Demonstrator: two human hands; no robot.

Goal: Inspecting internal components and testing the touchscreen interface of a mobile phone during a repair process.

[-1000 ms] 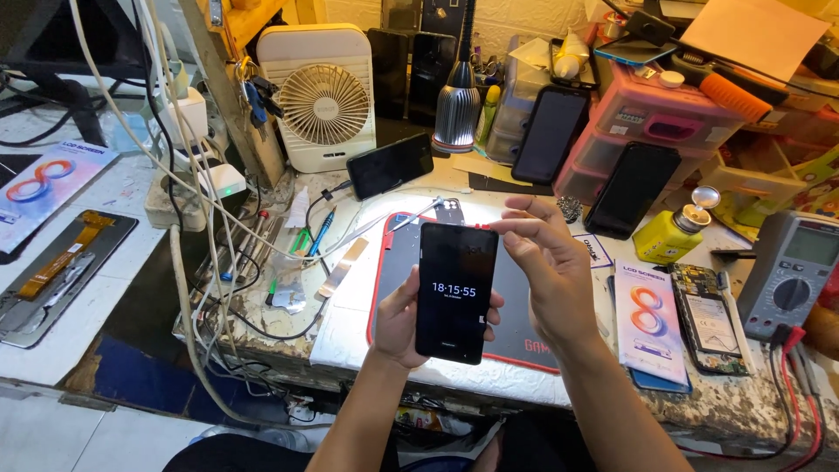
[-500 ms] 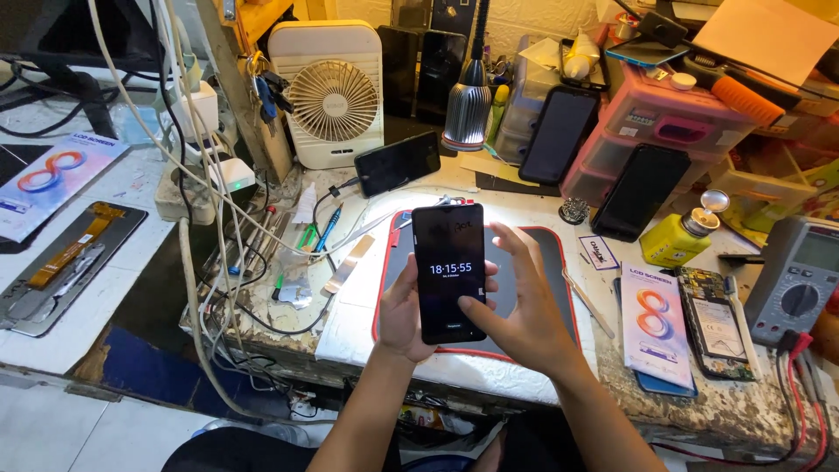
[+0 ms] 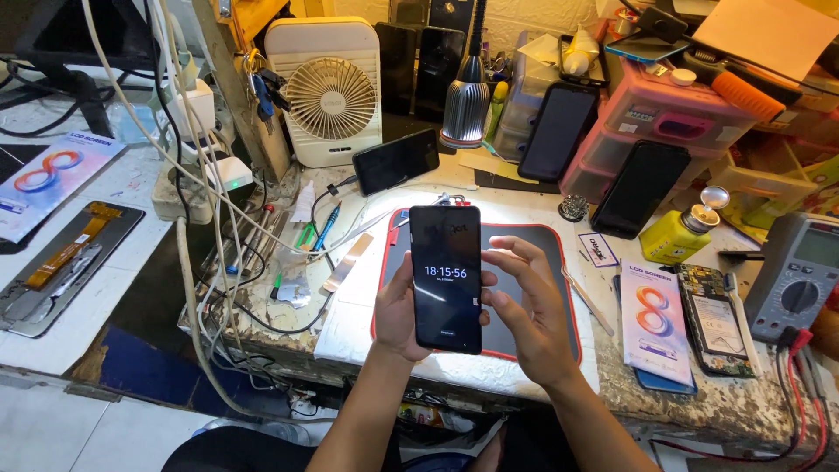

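Observation:
A black smartphone [image 3: 447,275] with its screen lit, showing a clock, is held upright above a dark work mat with a red border [image 3: 559,253]. My left hand [image 3: 395,316] grips the phone's left edge from behind. My right hand [image 3: 529,313] hovers at the phone's right side, fingers spread and curled, thumb near the screen's edge. Whether it touches the phone is unclear.
A white desk fan [image 3: 328,92], a lamp [image 3: 465,109] and several dark phones [image 3: 395,162] stand at the back. A yellow bottle [image 3: 682,232], a flat printed box [image 3: 653,321], an opened phone [image 3: 715,319] and a multimeter [image 3: 800,280] lie right. Cables [image 3: 205,201] hang left.
My right hand has dropped from the phone's top edge to its right side. The phone has stayed in my left hand, and the view has shifted a little.

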